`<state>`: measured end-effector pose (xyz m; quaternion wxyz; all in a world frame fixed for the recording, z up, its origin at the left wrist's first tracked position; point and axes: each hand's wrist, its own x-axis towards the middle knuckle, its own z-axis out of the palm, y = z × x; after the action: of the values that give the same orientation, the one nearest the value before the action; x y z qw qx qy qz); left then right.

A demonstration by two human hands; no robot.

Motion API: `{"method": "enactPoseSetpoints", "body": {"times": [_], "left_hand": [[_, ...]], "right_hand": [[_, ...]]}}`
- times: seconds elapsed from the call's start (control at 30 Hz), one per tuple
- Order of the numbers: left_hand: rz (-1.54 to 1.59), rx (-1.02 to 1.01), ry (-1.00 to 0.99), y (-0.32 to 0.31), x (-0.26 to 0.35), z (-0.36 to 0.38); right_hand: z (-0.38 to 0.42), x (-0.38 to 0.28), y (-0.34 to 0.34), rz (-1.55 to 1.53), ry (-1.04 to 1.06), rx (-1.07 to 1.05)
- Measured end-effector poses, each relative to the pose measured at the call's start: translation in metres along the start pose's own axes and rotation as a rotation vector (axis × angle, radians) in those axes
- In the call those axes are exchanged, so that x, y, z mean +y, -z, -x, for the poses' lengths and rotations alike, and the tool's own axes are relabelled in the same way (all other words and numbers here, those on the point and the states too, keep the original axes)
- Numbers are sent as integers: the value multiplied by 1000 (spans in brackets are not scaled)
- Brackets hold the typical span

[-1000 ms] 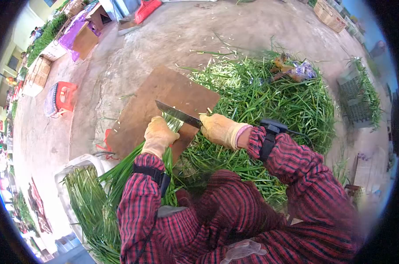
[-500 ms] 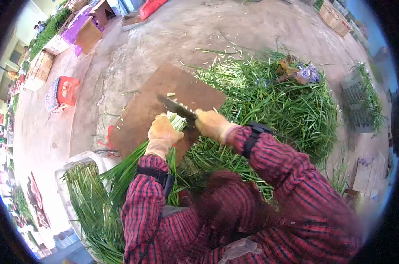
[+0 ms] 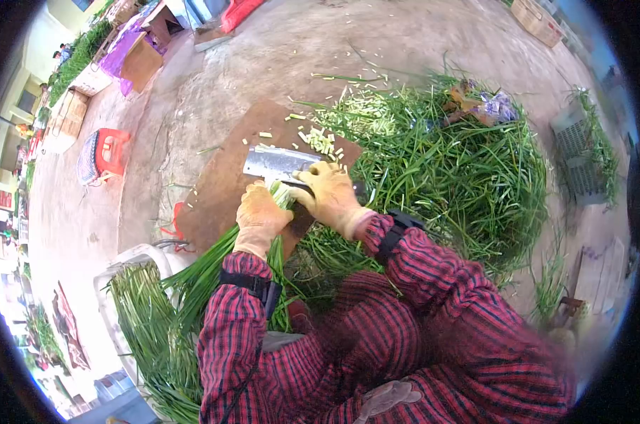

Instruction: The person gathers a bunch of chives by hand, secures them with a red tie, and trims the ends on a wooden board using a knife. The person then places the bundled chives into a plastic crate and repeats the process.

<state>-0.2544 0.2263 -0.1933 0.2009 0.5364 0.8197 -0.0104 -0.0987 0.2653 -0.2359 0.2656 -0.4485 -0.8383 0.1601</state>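
Observation:
My left hand [image 3: 258, 218], in a pale yellow glove, is closed round a bunch of long green stalks that look like garlic chives [image 3: 214, 263]. The pale cut ends stick out past its fingers over a brown board [image 3: 221, 191]. My right hand [image 3: 330, 198], gloved too, grips a cleaver [image 3: 274, 162] by its dark handle end. The cleaver's broad silver face shows, its blade lying across the board just beyond the bunch. Small whitish cut stem pieces [image 3: 320, 141] lie on the board beside the blade.
A large heap of green leaves [image 3: 468, 177] covers the floor at right, with pale trimmings [image 3: 366, 113] at its far edge. A white crate [image 3: 111, 283] of stalks stands at left. Further out are a red stool [image 3: 109, 154] and a grey plastic basket [image 3: 578, 155].
The cleaver has turned so that its broad face shows. My right hand has rolled over with it. More cut pieces now show grouped near the board's far right edge. My left hand has barely moved.

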Motion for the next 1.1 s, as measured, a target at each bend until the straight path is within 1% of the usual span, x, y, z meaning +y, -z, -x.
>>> {"method": "enactPoseSetpoints", "body": {"times": [0.03,0.1,0.17,0.23,0.3,0.37,0.43,0.5,0.57,0.63,0.7,0.73,0.77,0.83,0.87,0.9,1.0,1.07,1.1], "left_hand": [[-3,1,-2,-3,0,0],[10,34,20,-7,0,-1],[19,53,30,-10,-3,-2],[47,69,24,-12,-4,-2],[36,67,23,-13,-5,-1],[19,61,18,-12,-5,1],[33,125,-26,-9,-3,7],[47,106,-19,-10,-4,3],[7,74,-3,-9,-3,4],[-3,61,1,-5,-1,5],[-10,47,8,-5,-2,5],[5,69,-1,-7,-4,5],[19,89,-10,-9,-6,4],[25,96,-22,-10,-8,5],[33,109,-34,-11,-8,5],[31,108,-39,-10,-7,4],[42,95,-26,-7,-6,4],[87,111,-55,-4,-6,7],[83,117,-63,-1,-7,8]], "right_hand": [[-4,-8,-4,-116,-50,-22],[-7,-20,-12,-136,-52,-18],[-5,-29,-20,-94,18,14],[0,-28,-20,-104,21,33],[2,-26,-21,-235,33,103],[-2,-19,-24,-285,14,83],[-8,-14,-20,-562,-129,-76],[-18,-9,-18,-571,-115,-49],[-31,1,-11,-625,-122,-301],[-34,2,-10,-650,-163,-284],[-33,3,-10,-835,-395,-167],[-31,4,1,-646,-450,-99],[-25,11,-3,-647,-452,-101],[-12,12,-6,-469,-27,-118],[1,10,-6,-341,-63,-193],[5,11,-9,-247,39,-178],[4,17,-21,-244,-16,-132],[1,16,-12,-625,-417,-89],[1,12,8,-675,-549,-65]]}}
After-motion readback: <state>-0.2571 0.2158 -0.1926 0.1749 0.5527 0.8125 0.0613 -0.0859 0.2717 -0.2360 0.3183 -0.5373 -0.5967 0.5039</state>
